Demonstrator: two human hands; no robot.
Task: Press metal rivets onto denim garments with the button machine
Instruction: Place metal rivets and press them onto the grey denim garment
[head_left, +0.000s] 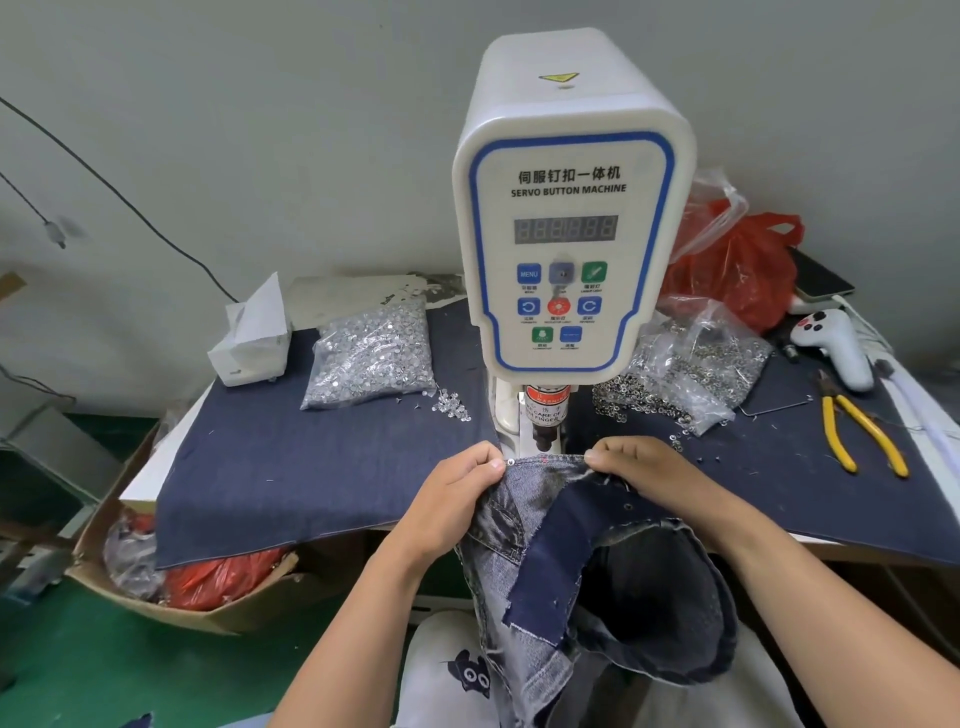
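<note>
Now, faded denim garment (540, 519), one rivet (511, 461) set

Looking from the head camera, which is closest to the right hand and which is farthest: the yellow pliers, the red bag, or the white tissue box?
From the right hand:
1. Yellow pliers, on the table to its right.
2. Red bag, behind the machine's right side.
3. White tissue box, far across on the left.
</note>
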